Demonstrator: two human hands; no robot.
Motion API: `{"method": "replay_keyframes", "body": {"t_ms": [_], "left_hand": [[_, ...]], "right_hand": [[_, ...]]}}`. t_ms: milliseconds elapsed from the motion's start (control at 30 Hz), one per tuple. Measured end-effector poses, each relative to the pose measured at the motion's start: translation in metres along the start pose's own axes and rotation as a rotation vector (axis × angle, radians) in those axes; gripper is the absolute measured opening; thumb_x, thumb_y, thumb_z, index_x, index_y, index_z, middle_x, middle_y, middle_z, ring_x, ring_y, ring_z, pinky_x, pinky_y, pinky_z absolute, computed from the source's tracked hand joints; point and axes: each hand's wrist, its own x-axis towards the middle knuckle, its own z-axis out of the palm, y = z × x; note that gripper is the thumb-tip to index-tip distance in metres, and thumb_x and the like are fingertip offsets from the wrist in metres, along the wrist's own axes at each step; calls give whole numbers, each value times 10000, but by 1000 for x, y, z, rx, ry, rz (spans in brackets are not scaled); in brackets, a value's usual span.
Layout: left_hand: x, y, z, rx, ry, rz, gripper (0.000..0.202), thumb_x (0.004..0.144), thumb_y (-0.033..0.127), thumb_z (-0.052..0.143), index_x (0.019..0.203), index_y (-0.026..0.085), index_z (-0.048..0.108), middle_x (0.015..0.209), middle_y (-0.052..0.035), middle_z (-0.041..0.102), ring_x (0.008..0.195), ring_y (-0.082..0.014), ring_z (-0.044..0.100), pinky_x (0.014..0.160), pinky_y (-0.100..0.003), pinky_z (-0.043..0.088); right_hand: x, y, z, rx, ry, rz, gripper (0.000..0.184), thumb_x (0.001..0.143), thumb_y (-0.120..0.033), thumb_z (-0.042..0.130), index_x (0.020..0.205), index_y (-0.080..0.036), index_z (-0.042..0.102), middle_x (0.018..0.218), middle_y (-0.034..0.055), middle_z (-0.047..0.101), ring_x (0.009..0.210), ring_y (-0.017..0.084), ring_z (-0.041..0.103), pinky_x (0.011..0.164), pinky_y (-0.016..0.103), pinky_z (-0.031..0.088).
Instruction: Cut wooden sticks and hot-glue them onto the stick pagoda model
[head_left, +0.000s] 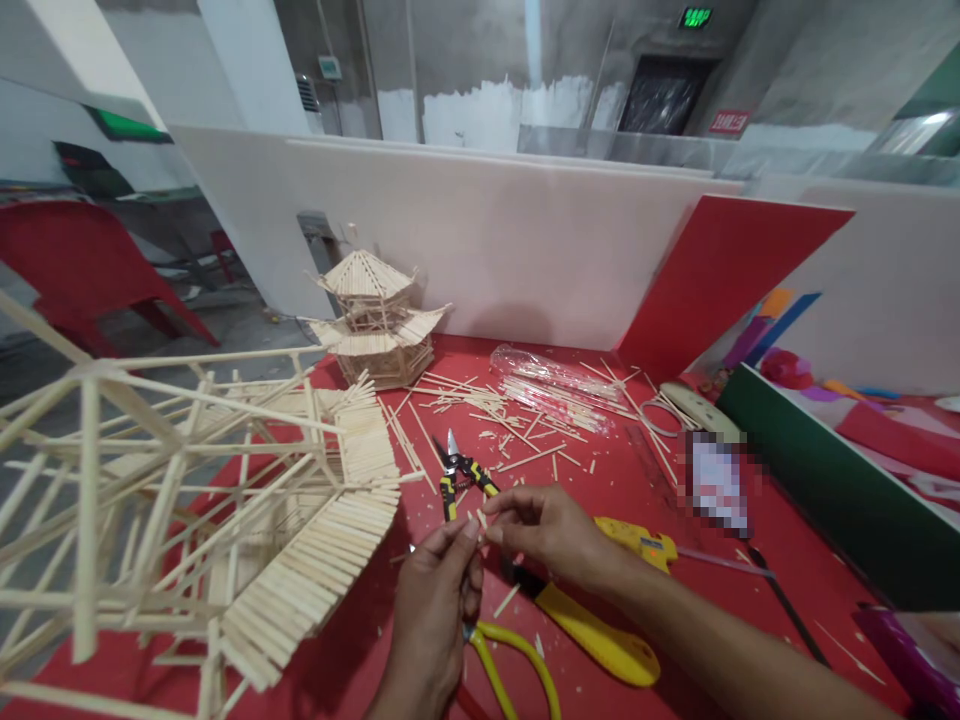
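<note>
Pinching a short stick, seemingly, left hand and right hand fingers meet.

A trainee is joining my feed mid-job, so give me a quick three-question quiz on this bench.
1. True or false: the snips are in the right hand.
2. Which lies farthest from the person? A. snips B. glue gun C. pagoda
3. Fill in: the left hand and right hand pinch a short ___ between their fingertips.

Key: 1 false; 2 C; 3 stick.
</note>
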Motion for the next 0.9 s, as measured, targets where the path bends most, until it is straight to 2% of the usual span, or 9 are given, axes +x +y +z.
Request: {"method": "replay_keyframes", "body": {"t_ms": [133, 200, 300, 400, 533, 633, 767, 833, 900], "left_hand": [[2, -4, -2, 11, 1, 0, 453, 596, 468, 867, 838, 135, 679, 418, 68, 510, 334, -39, 348, 364, -168, 225], [2, -4, -2, 3, 42, 21, 442, 605, 459, 864, 848, 142, 674, 424, 67, 522, 336, -41, 350, 361, -167, 224], [1, 1, -3, -10, 107, 96, 420, 612, 434, 866, 848, 152, 665, 447, 69, 536, 358, -44, 373, 366, -161, 257], [2, 6, -2, -31, 110, 134, 414, 609, 405, 873, 861, 153, 665, 469, 68, 552, 376, -42, 389, 375, -153, 276], [6, 12, 1, -70, 127, 117, 438, 586, 407, 884, 861, 156, 653, 469, 71, 557, 368, -37, 375, 371, -148, 264], [8, 14, 3, -72, 160, 99, 466, 571, 432, 888, 859, 168, 634, 500, 61, 586, 369, -42, 383, 367, -152, 258], [15, 14, -2, -30, 158, 95, 461, 640, 495, 843, 916, 195, 628, 555, 50, 625, 364, -48, 398, 370, -162, 274], [22, 15, -6, 7, 136, 88, 464, 670, 545, 811, 920, 196, 636, 524, 51, 605, 355, -53, 399, 363, -161, 275], [31, 16, -11, 27, 69, 33, 532, 622, 615, 811, 893, 191, 638, 488, 42, 590, 333, -76, 414, 335, -176, 280]], "right_hand": [[2, 10, -1, -45, -35, -29, 480, 679, -550, 783, 945, -161, 692, 684, -9, 646, 570, 96, 550, 563, 230, 424], [6, 16, -3, -192, -41, -56, 452, 768, -546, 679, 993, -154, 687, 729, 22, 685, 598, 118, 594, 587, 245, 460], [12, 20, -4, -431, -33, -98, 351, 849, -428, 568, 1020, -148, 693, 760, 43, 716, 627, 134, 626, 584, 239, 457], [16, 12, -3, -606, -31, -146, 208, 822, -310, 607, 914, -179, 739, 744, 26, 721, 641, 136, 616, 566, 226, 392], [29, -16, -6, -852, -79, -210, 131, 809, -307, 674, 779, -214, 761, 685, -4, 714, 610, 132, 592, 555, 235, 318], [59, -39, -16, -990, -65, -252, 147, 863, -274, 635, 837, -236, 774, 783, -3, 748, 706, 143, 633, 613, 240, 341], [119, -60, -30, -1142, 11, -247, 137, 884, -226, 623, 901, -215, 758, 915, 35, 753, 848, 182, 656, 716, 266, 412], [149, -63, -32, -1198, 24, -228, 143, 924, -268, 609, 966, -202, 729, 998, 48, 731, 925, 192, 653, 808, 303, 467], [173, -63, -29, -1243, 13, -204, 202, 954, -343, 601, 1053, -187, 684, 1090, 56, 690, 989, 197, 644, 879, 369, 510]]}}
